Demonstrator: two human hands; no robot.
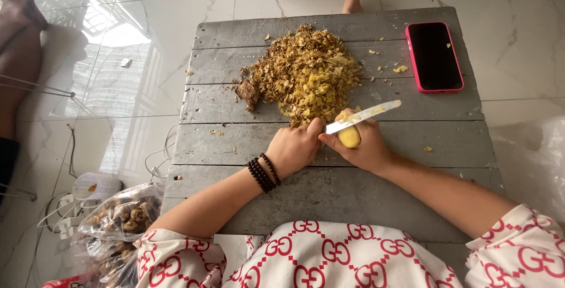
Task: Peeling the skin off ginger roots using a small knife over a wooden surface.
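1. Head view, bottom of the frame: my patterned white-and-red sleeves frame the near edge of the grey plank counter (247, 147). A clear bag of knobbly brown roots (120, 217) sits on the floor at lower left.
2. Centre of the frame: my left hand (292, 148), with a dark bead bracelet (263, 172) at the wrist, is closed, its thumb pressed against the ginger piece (350, 137). Which hand grips the knife handle I cannot tell.
3. My right hand (366, 147) is clamped around the yellow, mostly peeled ginger piece, just right of centre, held above the counter.
4. The knife (365, 115) lies across the top of the ginger, blade pointing to the right, with bits of peel stuck to it. I judge this as mid-peel, skin being scraped off.
5. The next stroke, I think, calls for turning the piece to any unpeeled side and keeping the edge clear of my thumb.
6. Farther up: a heap of yellow-brown peelings (306, 70), with a brown root chunk (248, 92) touching its left edge.
7. Upper right: a pink-cased phone (434, 57), screen dark.
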